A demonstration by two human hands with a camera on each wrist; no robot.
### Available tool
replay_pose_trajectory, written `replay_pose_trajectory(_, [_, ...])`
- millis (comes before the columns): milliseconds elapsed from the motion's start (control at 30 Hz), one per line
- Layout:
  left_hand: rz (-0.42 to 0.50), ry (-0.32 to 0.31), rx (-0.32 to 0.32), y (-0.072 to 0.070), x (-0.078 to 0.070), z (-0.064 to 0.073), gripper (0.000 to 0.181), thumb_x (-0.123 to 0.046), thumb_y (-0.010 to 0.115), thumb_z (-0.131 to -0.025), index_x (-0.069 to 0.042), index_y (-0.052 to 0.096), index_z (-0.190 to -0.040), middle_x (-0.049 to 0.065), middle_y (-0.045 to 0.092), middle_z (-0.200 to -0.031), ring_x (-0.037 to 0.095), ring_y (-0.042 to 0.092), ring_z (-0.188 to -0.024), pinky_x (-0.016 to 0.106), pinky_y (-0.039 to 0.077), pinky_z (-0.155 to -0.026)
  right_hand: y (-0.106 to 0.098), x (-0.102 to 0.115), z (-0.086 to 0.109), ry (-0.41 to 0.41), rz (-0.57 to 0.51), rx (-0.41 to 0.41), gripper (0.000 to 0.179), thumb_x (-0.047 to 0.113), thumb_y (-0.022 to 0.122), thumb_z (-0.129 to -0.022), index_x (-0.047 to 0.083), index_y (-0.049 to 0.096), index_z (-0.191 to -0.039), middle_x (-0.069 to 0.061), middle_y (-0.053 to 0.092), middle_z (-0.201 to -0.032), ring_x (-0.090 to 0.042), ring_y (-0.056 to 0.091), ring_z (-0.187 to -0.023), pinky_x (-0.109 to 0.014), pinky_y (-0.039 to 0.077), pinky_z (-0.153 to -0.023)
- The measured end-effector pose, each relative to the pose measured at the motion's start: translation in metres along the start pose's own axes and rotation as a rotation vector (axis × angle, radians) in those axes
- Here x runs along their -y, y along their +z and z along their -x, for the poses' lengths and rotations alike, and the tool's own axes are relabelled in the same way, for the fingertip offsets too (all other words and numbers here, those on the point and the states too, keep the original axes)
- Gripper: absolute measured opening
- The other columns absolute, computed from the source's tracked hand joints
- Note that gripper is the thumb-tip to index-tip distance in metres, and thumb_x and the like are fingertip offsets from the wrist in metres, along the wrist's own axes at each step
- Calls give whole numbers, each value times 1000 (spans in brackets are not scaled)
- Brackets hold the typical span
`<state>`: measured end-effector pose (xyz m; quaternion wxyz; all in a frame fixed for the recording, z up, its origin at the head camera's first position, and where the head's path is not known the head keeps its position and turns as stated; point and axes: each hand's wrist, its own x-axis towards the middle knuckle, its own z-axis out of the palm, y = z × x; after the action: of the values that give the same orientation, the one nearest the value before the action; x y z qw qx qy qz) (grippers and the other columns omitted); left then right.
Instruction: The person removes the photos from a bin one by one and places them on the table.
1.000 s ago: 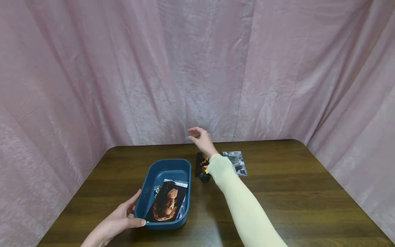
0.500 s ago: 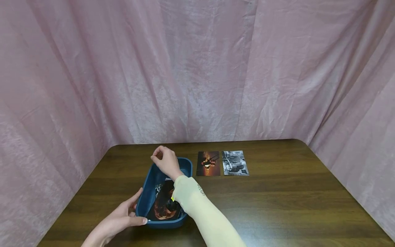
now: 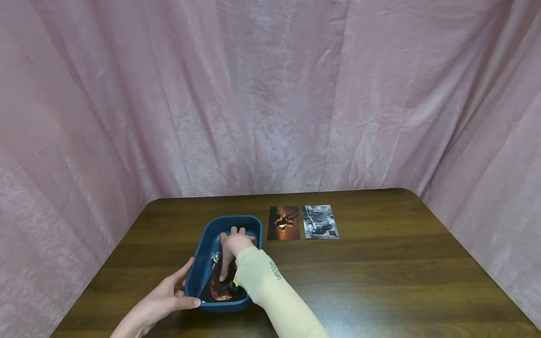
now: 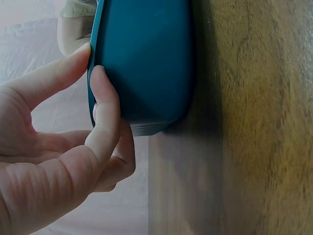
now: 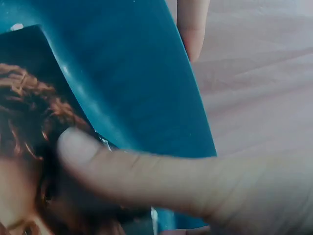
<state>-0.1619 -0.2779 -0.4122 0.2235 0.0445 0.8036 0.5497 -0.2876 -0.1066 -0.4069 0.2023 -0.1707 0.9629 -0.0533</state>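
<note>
A blue plastic bin stands on the table, with a few photo prints lying inside. My left hand pinches its near left rim, thumb on top and fingers under the lip; the left wrist view shows this grip on the bin wall. Inside the bin my right hand reaches down with fingers spread over the top photo, a dark portrait of a head. In the right wrist view the thumb lies over the portrait; the other fingertips are hidden there.
Right of the bin, two photo prints lie flat side by side: a dark orange one and a black-and-white one. The brown wooden table ends at a pink curtain behind.
My right hand has come from above the table's back edge, left and down into the bin, its fingers spreading. The left hand keeps hold of the rim.
</note>
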Motion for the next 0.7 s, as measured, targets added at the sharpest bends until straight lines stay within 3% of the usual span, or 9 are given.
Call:
replay_pose_trajectory(133, [-3,7,-3,0,0,0,103,-10,70,-88,-4,-5,-158,15,43,-109,10,53,-70,28,48,-71,0,1,3,15,52,-30,103,40,94,-59,30,37,-144,-8,26,-157,-30,23,-147,-55,41,-106])
replay_pose_trajectory(267, [1,7,0,0,2,1,103,-9,70,-87,-3,-5,-158,16,44,-110,11,55,-72,29,49,-72,3,3,2,47,81,-98,97,40,96,-57,27,43,-137,-8,40,-142,-26,36,-128,-47,47,-99])
replay_pose_trajectory(400, [-1,14,-2,1,2,1,103,-9,70,-87,-3,-5,-158,17,44,-110,11,55,-72,28,49,-74,3,5,-2,86,84,-122,91,43,95,-57,23,47,-131,-7,49,-127,-23,39,-112,-39,48,-94])
replay_pose_trajectory(700, [1,24,-12,1,2,1,104,-8,70,-87,-5,-5,-158,15,41,-108,9,52,-70,26,48,-71,4,4,-12,98,132,-113,89,46,93,-57,22,52,-132,-3,57,-124,-20,40,-104,-37,43,-95])
